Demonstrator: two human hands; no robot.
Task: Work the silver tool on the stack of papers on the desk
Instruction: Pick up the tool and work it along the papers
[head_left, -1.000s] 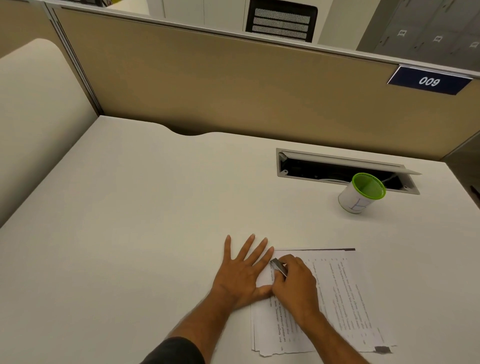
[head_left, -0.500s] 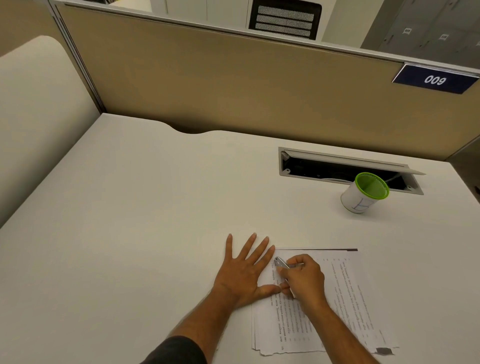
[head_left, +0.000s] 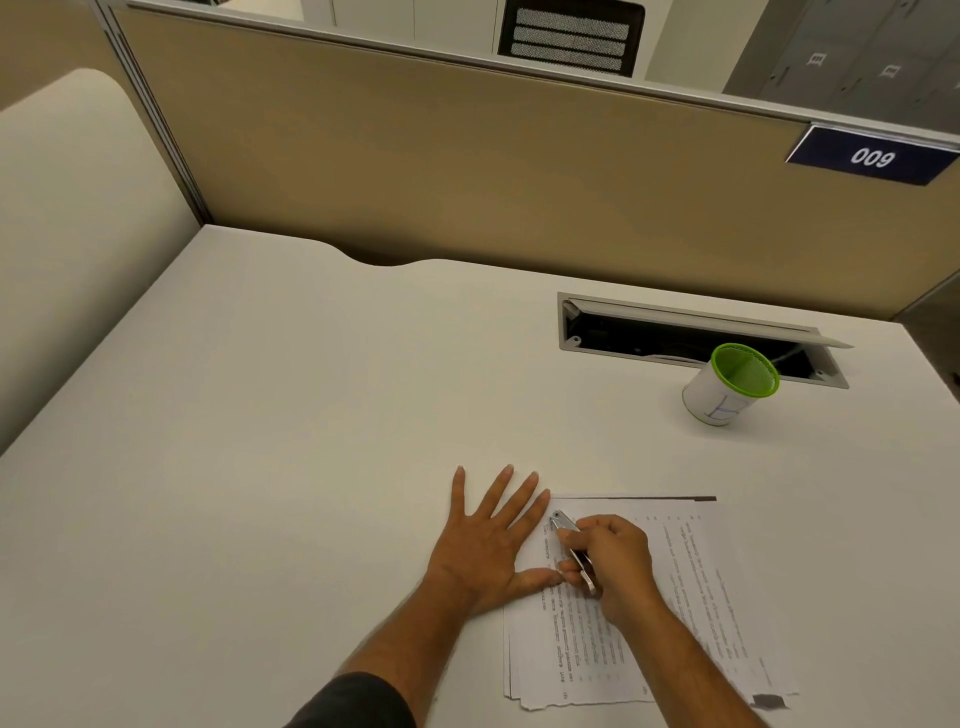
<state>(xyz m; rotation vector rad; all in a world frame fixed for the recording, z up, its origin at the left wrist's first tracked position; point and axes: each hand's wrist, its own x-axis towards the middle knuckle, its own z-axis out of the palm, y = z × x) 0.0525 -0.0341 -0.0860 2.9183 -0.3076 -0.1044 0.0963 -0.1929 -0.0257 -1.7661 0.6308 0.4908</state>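
**Silver tool set at the corner of the stack**

The silver tool (head_left: 571, 545) lies slanted in the right hand (head_left: 615, 561), whose fingers (head_left: 597, 525) are curled and clamped around its body; its free tip pokes out beyond them toward the far left corner of the stack of papers (head_left: 649, 613). Just left of those fingers, the left hand (head_left: 485, 545) lies flat with fingers spread, thumb on the sheets' near left edge, the rest on the bare surface (head_left: 285, 441). The step in hand looks like seating the tool's tip at that corner. The next move probably calls for a firm squeeze or press while the left hand pins the sheets. Well beyond the fingers, to the right, stands a green-rimmed cup (head_left: 730, 387).
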